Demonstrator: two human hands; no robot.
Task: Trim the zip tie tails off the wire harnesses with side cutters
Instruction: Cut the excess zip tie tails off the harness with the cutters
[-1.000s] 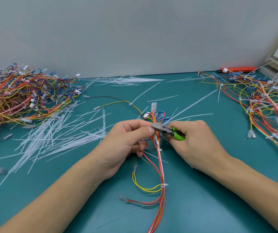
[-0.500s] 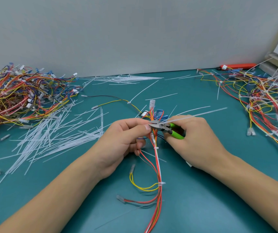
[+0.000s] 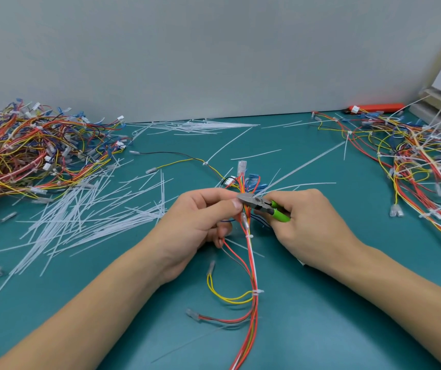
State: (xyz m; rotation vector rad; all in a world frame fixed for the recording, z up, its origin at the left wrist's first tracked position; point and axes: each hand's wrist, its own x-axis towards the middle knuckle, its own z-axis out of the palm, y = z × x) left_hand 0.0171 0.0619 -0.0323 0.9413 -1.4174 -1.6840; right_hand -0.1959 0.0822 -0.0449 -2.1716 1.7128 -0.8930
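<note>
A wire harness (image 3: 252, 265) of red, orange, yellow and white wires runs from the table's front edge up to the middle, bound by white zip ties. My left hand (image 3: 200, 222) grips it near its upper end, thumb pressed beside the cutter jaws. My right hand (image 3: 312, 225) holds green-handled side cutters (image 3: 263, 206), their grey jaws at the harness just right of my left thumb. A long white zip tie tail (image 3: 304, 164) slants up and right from that spot. Blue and white connectors (image 3: 248, 177) fan out above the hands.
A heap of harnesses (image 3: 27, 153) lies at the left, another heap with untrimmed tails (image 3: 414, 161) at the right. Cut white tails (image 3: 86, 220) litter the green table (image 3: 320, 316) left of my hands and near the wall. An orange tool (image 3: 376, 107) lies far right.
The hands, harness and cutters have stayed in the middle of the table with only small shifts. The long tail at the jaws changed its slant between frames.
</note>
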